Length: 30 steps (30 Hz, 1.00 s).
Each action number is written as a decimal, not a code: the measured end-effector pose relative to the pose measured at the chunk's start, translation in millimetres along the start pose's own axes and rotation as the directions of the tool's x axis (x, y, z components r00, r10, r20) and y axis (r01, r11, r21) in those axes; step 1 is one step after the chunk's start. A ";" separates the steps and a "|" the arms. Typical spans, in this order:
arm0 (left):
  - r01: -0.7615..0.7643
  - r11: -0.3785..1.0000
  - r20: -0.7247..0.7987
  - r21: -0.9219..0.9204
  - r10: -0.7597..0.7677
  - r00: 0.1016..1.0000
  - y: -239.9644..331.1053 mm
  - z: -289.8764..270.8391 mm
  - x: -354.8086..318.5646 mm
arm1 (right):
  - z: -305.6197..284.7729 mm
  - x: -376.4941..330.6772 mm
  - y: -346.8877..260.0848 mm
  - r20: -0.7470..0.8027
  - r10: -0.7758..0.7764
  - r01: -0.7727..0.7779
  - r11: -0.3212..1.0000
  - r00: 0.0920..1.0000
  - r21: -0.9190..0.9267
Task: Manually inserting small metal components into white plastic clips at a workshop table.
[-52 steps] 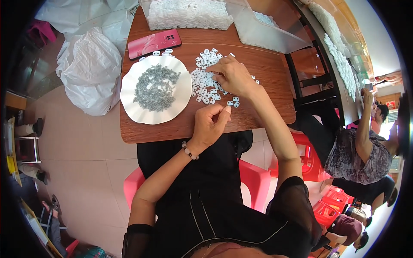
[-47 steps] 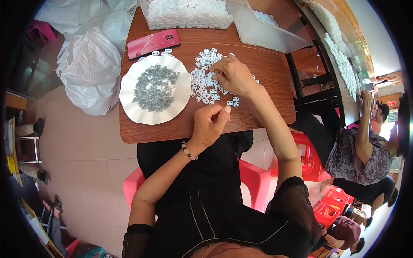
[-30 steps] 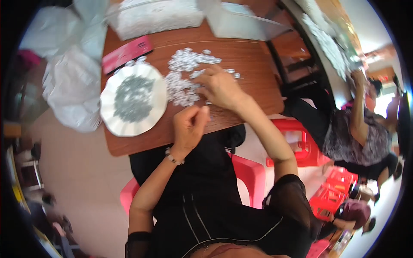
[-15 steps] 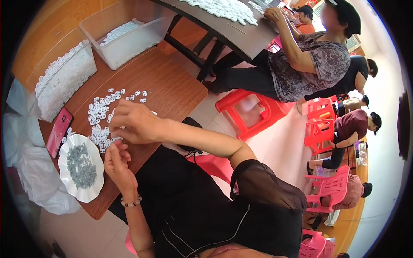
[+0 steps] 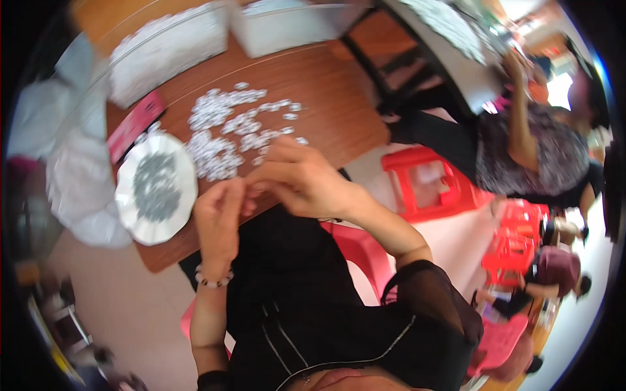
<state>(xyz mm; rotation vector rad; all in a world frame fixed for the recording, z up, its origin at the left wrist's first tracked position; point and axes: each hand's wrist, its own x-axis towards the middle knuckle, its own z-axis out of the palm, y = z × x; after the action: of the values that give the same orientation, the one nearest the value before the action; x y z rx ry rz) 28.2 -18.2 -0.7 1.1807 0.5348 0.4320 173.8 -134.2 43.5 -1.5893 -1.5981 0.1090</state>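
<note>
My left hand and my right hand meet fingertip to fingertip above the near edge of the brown table. Both are closed in a pinch; whatever sits between the fingers is too small and blurred to name. Just beyond them lies a loose spread of small white plastic pieces, thickest toward the left. Beside my left hand stands a white scalloped plate holding many thin grey pins. A beaded bracelet circles my left wrist.
Behind the pieces stand a bin heaped with white pieces and a second pale bin. A pink phone lies by the plate. White plastic bags hang at the left. A red stool and a seated person are at right.
My right hand has left the pile of white pieces and come in against my left fingertips. The whole view has swung, so the table and plate appear higher and further right.
</note>
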 end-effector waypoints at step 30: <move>-0.117 0.993 -0.172 0.002 0.115 0.978 -24.6 -11.3 -19.6 | 57.6 -22.7 0.7 0.131 0.508 -0.514 0.757 0.851 0.404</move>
<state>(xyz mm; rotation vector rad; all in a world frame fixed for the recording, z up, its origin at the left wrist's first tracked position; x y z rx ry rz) 6.7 -29.1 -24.0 1.1773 0.6141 0.6395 135.5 -125.2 -4.4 -1.6223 -1.0043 0.7210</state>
